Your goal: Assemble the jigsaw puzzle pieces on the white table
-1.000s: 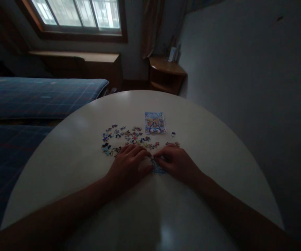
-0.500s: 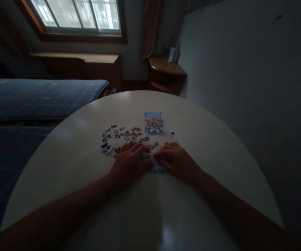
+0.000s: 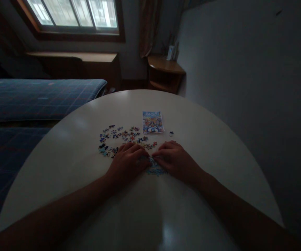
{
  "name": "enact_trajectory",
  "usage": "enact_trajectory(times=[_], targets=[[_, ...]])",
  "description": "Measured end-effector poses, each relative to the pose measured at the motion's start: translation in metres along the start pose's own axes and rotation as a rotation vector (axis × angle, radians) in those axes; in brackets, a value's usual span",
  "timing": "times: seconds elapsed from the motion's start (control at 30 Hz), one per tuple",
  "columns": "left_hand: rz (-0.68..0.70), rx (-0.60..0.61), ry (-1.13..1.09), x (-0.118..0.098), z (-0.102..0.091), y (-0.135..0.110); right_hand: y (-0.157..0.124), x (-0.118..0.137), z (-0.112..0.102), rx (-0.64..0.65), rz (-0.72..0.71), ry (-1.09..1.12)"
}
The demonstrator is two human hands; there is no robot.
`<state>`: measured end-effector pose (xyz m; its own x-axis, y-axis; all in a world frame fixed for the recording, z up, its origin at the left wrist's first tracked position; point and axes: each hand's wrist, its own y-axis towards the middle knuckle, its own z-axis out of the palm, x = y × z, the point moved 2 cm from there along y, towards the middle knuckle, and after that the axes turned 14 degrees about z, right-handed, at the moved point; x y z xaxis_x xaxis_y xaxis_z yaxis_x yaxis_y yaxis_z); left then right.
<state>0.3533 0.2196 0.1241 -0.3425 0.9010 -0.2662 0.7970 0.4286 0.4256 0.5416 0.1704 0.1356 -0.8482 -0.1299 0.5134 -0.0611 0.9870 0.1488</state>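
Note:
Both hands rest palm down on a round white table (image 3: 197, 209), fingertips meeting over a small joined patch of blue puzzle pieces (image 3: 154, 170). My left hand (image 3: 126, 164) has its fingers curled together, pressing at the patch's left edge. My right hand (image 3: 175, 160) pinches at its upper right edge. Loose jigsaw pieces (image 3: 121, 137) lie scattered just beyond the hands. A small coloured picture card (image 3: 152, 122) lies flat behind them, and one stray piece (image 3: 171, 133) sits to its right. The room is dim, so what the fingertips hold is hidden.
A bed with a blue checked cover (image 3: 35, 97) runs along the left. A wooden corner shelf (image 3: 166, 71) and a low wooden unit (image 3: 82, 64) stand under the window (image 3: 74, 14). A plain wall (image 3: 244, 69) closes the right side.
Both hands stay together over the joined patch, with only small finger shifts. The view has drifted slightly, so everything sits a little left and higher.

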Motion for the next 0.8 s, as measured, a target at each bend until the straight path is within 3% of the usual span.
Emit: enact_trajectory(times=[0.57, 0.8], targets=[[0.036, -0.035, -0.024, 0.0051, -0.0034, -0.0026, -0.0023, 0.0030, -0.0041, 0.011, 0.017, -0.038], [0.043, 0.009, -0.021, 0.0074, -0.0046, -0.0025, -0.0038, 0.0067, -0.0039, 0.012, 0.001, -0.048]])
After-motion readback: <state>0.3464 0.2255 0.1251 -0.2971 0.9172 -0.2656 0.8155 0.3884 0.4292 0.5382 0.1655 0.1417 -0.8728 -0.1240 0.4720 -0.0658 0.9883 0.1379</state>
